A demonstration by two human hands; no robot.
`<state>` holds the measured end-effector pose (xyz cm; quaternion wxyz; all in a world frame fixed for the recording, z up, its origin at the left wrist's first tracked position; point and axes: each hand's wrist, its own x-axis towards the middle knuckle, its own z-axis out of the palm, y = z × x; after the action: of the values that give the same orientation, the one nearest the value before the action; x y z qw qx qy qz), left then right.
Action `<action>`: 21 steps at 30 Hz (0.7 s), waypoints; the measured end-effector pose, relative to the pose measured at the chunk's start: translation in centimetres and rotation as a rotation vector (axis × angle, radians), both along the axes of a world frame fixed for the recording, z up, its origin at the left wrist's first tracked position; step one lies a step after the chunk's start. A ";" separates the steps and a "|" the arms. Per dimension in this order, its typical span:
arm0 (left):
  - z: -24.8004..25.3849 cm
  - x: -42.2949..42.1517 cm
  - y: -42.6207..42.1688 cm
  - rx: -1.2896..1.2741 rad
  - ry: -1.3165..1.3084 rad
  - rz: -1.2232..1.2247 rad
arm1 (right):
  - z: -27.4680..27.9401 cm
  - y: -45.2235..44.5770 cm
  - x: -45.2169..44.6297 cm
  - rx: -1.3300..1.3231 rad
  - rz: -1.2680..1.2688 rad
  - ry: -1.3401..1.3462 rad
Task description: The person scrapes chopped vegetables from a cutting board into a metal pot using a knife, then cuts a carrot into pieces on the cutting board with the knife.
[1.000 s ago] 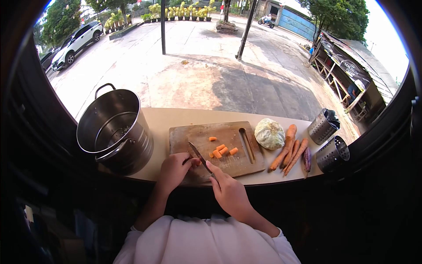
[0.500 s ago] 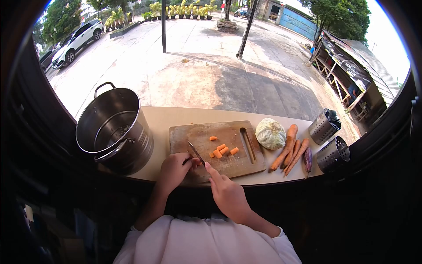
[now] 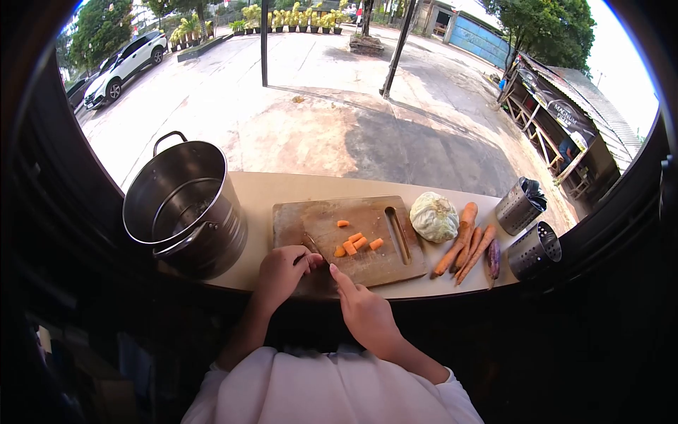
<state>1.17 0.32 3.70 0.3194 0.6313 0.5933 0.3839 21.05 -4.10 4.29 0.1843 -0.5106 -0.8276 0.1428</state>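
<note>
A wooden cutting board (image 3: 296, 219) lies on the counter with several cut carrot pieces (image 3: 350, 247) near its middle. My right hand (image 3: 361, 307) is closed round the handle of a knife (image 3: 315, 245), whose blade points up and left over the board. At the board's lower left, my left hand (image 3: 286, 268) has its fingers bent together close beside the blade. What those fingers hold is mostly hidden; a bit of orange showed there in the earlier frames.
A large metal pot (image 3: 229, 230) stands left of the board. To the right are a cabbage (image 3: 433, 217), several whole carrots (image 3: 465, 240), a purple vegetable (image 3: 494, 259) and two perforated metal holders (image 3: 517, 212), (image 3: 528, 254).
The knife blade has tilted and dropped slightly, with my right hand shifting a little down. One more orange piece shows clearly at the left of the cut pieces. My left hand has barely moved.
</note>
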 end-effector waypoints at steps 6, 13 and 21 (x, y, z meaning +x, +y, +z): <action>-0.6 -0.2 0.0 -0.022 -0.060 -0.034 | 0.5 0.3 0.2 -0.034 -0.005 0.090; -0.1 -0.3 -0.3 0.024 0.054 0.024 | 1.6 1.5 1.2 -0.051 -0.137 0.523; 0.6 0.2 -0.8 0.057 0.054 0.001 | -2.2 1.2 3.2 -0.261 -0.110 0.856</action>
<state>1.34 -0.46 4.33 0.2852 0.6499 0.5910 0.3835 24.27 -2.86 2.06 0.4514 -0.4677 -0.6235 0.4344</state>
